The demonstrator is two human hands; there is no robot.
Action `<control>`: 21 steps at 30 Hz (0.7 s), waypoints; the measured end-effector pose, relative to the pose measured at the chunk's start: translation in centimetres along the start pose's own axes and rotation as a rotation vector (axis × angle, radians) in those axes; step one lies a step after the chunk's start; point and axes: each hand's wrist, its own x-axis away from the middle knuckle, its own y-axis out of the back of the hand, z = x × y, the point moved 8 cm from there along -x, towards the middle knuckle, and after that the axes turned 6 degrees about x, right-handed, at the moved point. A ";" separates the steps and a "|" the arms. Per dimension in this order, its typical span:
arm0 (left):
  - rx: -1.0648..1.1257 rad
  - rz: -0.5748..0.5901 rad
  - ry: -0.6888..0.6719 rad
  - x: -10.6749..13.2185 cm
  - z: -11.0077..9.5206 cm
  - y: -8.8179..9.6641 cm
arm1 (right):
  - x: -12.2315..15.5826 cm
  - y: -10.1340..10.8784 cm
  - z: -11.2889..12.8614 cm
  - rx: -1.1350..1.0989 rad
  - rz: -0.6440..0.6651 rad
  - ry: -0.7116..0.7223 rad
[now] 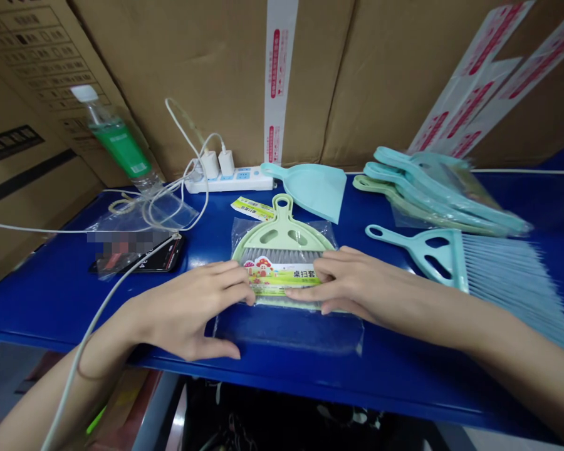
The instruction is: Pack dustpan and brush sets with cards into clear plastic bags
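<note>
In the middle of the blue table lies a green brush and dustpan set in a clear plastic bag, handle pointing away from me. A printed label with mushrooms shows through the bag over the grey bristles. My left hand rests on the left side of the bag, fingers bent and thumb spread away from them. My right hand lies on the right side, its index finger stretched across the label. The bag's loose end spreads flat towards the table's front edge.
A light-blue dustpan and a loose label lie behind. To the right are a blue brush and several bagged sets. A power strip, cables, a phone and a bottle are at left.
</note>
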 end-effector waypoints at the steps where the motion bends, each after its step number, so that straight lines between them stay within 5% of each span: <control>1: 0.008 0.007 0.000 0.1 -0.1 0.0 | 0.0 -0.1 0.0 0.009 -0.003 0.007; 21: -0.078 -0.094 -0.015 -0.6 0.0 0.3 | 0.1 -0.1 1.0 0.027 0.043 0.001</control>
